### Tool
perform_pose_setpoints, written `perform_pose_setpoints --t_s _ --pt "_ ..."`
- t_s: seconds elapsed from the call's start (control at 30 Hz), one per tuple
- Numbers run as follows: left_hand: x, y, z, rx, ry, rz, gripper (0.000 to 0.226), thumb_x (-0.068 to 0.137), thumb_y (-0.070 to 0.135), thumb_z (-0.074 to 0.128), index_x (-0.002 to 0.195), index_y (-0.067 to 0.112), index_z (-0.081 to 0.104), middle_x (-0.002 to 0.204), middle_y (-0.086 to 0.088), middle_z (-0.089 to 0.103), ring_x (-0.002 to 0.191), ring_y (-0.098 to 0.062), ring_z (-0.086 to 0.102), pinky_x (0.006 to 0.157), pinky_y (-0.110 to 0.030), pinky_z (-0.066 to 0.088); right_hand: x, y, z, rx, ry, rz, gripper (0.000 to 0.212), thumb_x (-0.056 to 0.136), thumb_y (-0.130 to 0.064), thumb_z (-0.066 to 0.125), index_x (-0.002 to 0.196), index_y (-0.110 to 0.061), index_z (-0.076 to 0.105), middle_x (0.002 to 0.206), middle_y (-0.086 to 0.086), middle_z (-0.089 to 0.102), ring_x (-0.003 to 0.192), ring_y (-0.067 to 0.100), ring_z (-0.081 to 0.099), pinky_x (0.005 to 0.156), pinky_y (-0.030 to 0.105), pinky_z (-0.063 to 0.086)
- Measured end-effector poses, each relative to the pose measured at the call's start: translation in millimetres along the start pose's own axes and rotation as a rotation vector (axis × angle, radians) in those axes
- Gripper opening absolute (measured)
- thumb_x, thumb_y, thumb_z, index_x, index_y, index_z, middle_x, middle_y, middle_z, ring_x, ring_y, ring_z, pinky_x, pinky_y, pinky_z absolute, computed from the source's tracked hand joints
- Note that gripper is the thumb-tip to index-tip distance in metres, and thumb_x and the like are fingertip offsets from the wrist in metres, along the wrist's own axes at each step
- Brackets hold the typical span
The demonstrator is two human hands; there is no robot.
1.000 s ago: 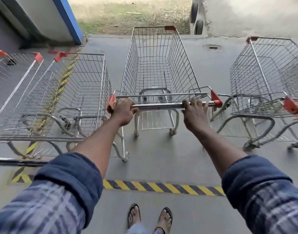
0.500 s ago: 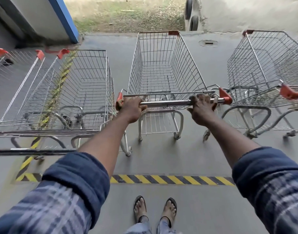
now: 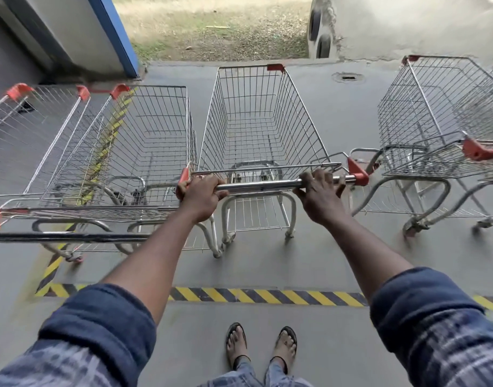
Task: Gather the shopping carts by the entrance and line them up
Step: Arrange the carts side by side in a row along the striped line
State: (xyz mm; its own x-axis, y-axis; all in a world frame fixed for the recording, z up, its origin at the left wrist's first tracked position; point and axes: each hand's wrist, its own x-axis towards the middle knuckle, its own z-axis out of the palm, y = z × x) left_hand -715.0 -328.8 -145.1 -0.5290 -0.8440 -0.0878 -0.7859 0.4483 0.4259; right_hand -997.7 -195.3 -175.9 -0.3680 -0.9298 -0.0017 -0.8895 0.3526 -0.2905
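While both hands are on it, the middle cart sits square in front of the person, on the far side of the yellow-and-black hazard tape stuck across the concrete floor. The left hand has its fingers wrapped tight round the chrome handle bar, right beside the red end cap. The right hand grips the same bar near the other end, fingers a bit spread and hooked over the top. The red tag on the basket's front rim is way too small to read anything off.

Stuff around: the nested carts are packed close along the left side, and it's hard to tell if they actually touch the middle one. A black bar cuts across low in front of them. The right-side carts stand apart, with a strip of floor between. Further out there's a drain cover, a blue-edged pillar, a grass patch and two tyres. The person's sandalled feet are on the near side of the tape.
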Motion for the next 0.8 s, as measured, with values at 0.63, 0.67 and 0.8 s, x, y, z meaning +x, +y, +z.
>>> perform_pose_setpoints --t_s 0.63,0.67,0.8 --pt "-26 7 16 -0.035 -0.026 0.068 0.031 0.095 0.042 0.058 0.119 0.023 0.062 0.116 -0.001 0.063 0.115 -0.027 0.047 0.098 -0.043 0.03 -52 -2 -11 0.035 -0.002 0.117 0.042 0.095 -0.055 0.053 0.123 -0.025 0.045 0.134 0.007 0.035 0.136 0.03 0.024 0.111 0.06 0.021" --pt "-29 10 18 -0.032 -0.027 0.059 0.032 0.095 0.042 0.058 0.12 0.023 0.062 0.117 -0.001 0.062 0.116 -0.027 0.047 0.098 -0.043 0.029 -55 1 -11 0.038 0.002 0.115 0.042 0.095 -0.056 0.053 0.122 -0.025 0.046 0.132 0.007 0.036 0.135 0.029 0.025 0.112 0.059 0.017" --pt "-41 19 23 -0.022 -0.018 0.058 0.028 0.095 0.043 0.058 0.117 0.025 0.062 0.109 0.002 0.061 0.113 -0.025 0.047 0.094 -0.041 0.028 -67 10 -12 0.042 0.05 0.084 0.041 0.093 -0.056 0.055 0.117 -0.024 0.047 0.126 0.006 0.037 0.13 0.028 0.028 0.111 0.048 0.005"
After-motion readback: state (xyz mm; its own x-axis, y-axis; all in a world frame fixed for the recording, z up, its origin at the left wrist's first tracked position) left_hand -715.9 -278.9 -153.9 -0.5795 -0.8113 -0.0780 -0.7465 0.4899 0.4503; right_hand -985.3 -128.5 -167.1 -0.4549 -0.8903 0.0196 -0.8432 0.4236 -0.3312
